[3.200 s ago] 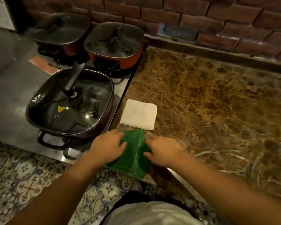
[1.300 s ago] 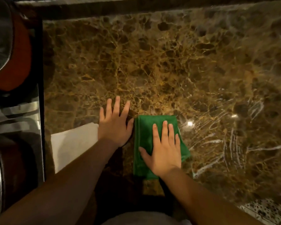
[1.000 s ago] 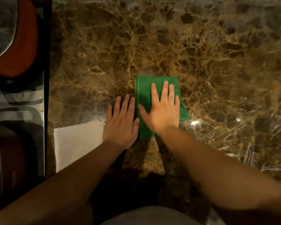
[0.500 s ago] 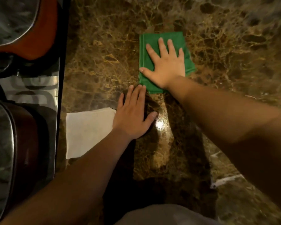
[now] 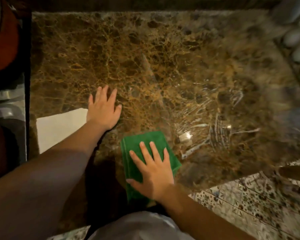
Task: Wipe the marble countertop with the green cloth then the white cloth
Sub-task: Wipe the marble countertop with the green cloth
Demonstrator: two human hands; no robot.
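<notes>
The folded green cloth (image 5: 137, 146) lies flat on the brown marble countertop (image 5: 163, 66), close to its near edge. My right hand (image 5: 152, 170) presses down on the cloth with the fingers spread. My left hand (image 5: 104, 108) rests flat on the bare marble, farther back and to the left, fingers apart and holding nothing. The folded white cloth (image 5: 59, 129) lies at the counter's left side, partly under my left forearm. Wet streaks (image 5: 206, 132) shine on the marble to the right of the green cloth.
An orange-sided pan (image 5: 3, 37) and a steel stove surface (image 5: 5, 101) sit left of the counter's edge. Pale rounded objects (image 5: 296, 44) stand blurred at the far right. Patterned floor tiles (image 5: 249, 196) show below the counter's near right edge.
My right hand has dragged the green cloth from the far part of the counter back toward its near edge. My left hand stays flat on the marble beside the white cloth.
</notes>
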